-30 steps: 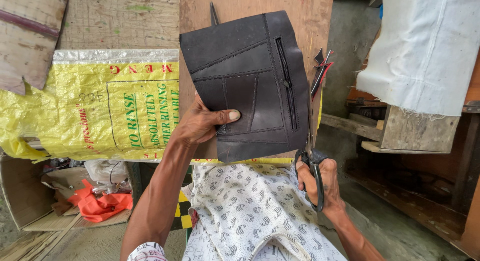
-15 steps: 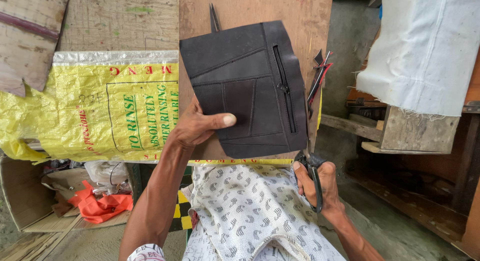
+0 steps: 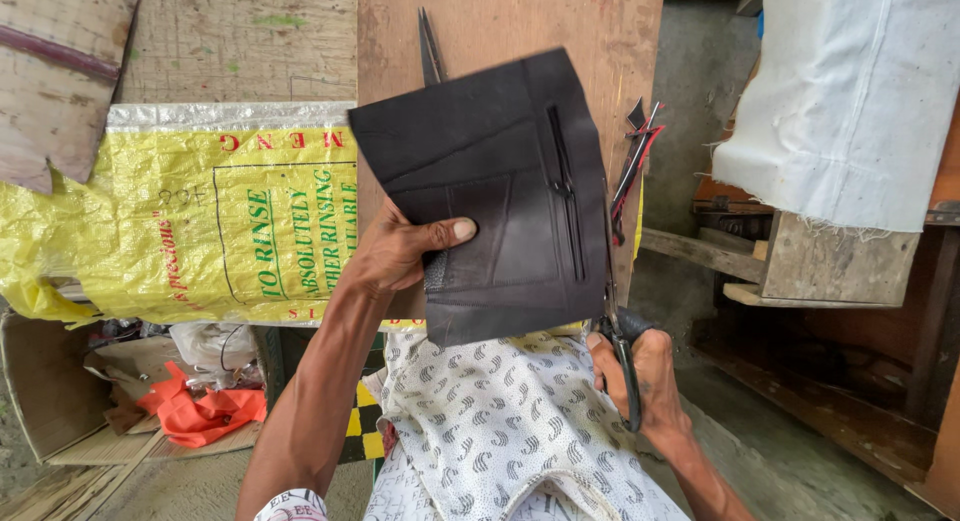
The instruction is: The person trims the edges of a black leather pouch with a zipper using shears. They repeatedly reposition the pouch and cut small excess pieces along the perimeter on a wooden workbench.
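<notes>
I see my left hand (image 3: 400, 251) holding a black stitched leather panel (image 3: 490, 191) upright in front of a bare wooden board (image 3: 500, 21); thumb lies flat across the panel's front, near its lower left edge; other fingers are tucked behind the panel, so it's pinched btwn thumb & fingers. The panel is roughly square, tilted a little, w/ sewn seams & a narrow vertical slot towards its right side.

My right hand (image 3: 650, 381) sits just below the panel's lower right corner; its fingers are curled tight around the dark handles of a pair of scissors (image 3: 615, 311); the blades run up along the panel's right edge; can't tell whether the blades are parted or together.

Directly below the panel: white cloth w/ a dark curved print (image 3: 500, 431), over my lap. Left of the panel: a crumpled yellow plastic sack (image 3: 180, 221) w/ a silver top strip, leaning on the wall. Lower left of the panel: orange cloth (image 3: 200, 413) on the floor by a cardboard box. Right of the panel: thin tools (image 3: 640, 151) beside the board's edge; further right, a white fabric sheet (image 3: 850, 91) hanging over a wooden bench.
</notes>
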